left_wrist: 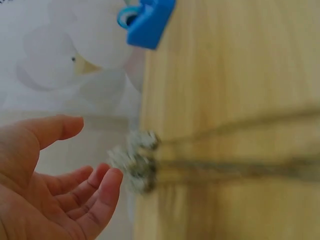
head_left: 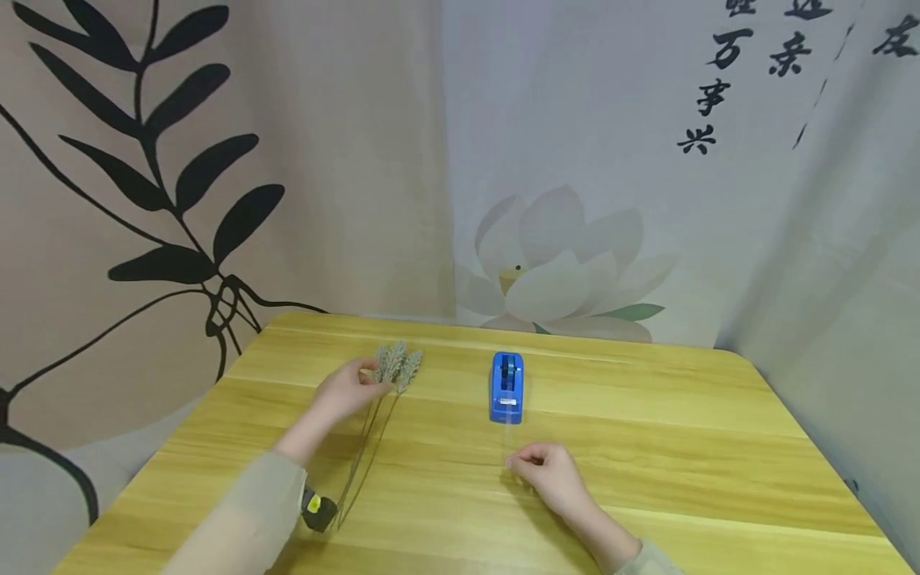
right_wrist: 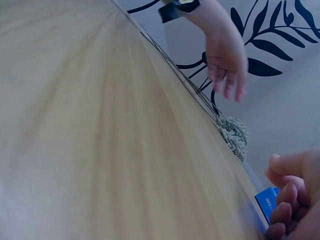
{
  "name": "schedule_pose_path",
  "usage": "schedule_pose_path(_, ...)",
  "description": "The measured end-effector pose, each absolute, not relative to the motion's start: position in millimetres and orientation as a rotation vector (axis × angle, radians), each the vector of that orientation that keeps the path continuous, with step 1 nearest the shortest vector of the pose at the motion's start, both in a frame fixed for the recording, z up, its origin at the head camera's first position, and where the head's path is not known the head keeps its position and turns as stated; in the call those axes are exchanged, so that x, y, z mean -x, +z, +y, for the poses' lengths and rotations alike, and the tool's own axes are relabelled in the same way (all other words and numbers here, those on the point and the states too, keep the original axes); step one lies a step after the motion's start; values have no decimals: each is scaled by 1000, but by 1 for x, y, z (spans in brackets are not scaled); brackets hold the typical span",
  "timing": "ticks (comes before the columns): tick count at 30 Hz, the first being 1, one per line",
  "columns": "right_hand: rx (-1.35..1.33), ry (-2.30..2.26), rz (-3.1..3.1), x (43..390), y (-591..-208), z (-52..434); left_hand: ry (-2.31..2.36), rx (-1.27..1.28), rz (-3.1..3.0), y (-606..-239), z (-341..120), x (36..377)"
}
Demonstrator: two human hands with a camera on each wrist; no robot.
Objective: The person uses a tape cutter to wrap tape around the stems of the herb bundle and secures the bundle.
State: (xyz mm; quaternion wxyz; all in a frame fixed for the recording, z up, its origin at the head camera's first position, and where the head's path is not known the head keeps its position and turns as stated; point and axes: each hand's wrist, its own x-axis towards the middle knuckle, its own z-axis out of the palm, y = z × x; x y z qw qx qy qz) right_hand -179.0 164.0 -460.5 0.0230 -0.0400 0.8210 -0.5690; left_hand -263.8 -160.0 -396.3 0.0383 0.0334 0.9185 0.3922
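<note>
Several dried flower sprigs (head_left: 394, 367) with pale grey-green heads lie on the left side of the table, their thin stems (head_left: 370, 447) pointing toward me. My left hand (head_left: 352, 388) is beside the heads, and the left wrist view has its thumb and loosely bent fingers (left_wrist: 102, 200) apart with nothing between them. Right of the sprigs stands a blue tape dispenser (head_left: 506, 406). A strip of clear tape (head_left: 508, 438) runs from its front toward me. My right hand (head_left: 552, 477) pinches the end of that strip between thumb and fingers.
The yellow wooden table (head_left: 683, 447) has its far edge close to a hanging curtain (head_left: 359, 160) printed with leaves, a lotus and writing. A dark wrist device (head_left: 318, 509) on my left arm overlaps the stem ends in the head view.
</note>
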Motion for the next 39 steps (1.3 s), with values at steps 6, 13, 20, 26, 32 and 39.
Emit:
schedule_pose_path(6, 114, -1770, 2536, 180, -464, 163, 1235, 11, 2702, -417, -176, 256)
schedule_pose_path(13, 98, -1763, 2541, 181, -466, 163, 1296, 86, 2584, -434, -176, 253)
schedule_pose_path(20, 93, -1739, 2554, 184, -468, 163, 1277, 94, 2562, -440, -174, 250)
schedule_pose_path(26, 95, -1737, 2560, 183, -467, 163, 1226, 68, 2598, -441, -170, 250)
schedule_pose_path(32, 61, -1730, 2562, 184, -467, 163, 1192, 63, 2666, -446, -167, 250)
schedule_pose_path(39, 76, -1728, 2571, 183, -466, 162, 1129, 53, 2741, -441, -161, 247)
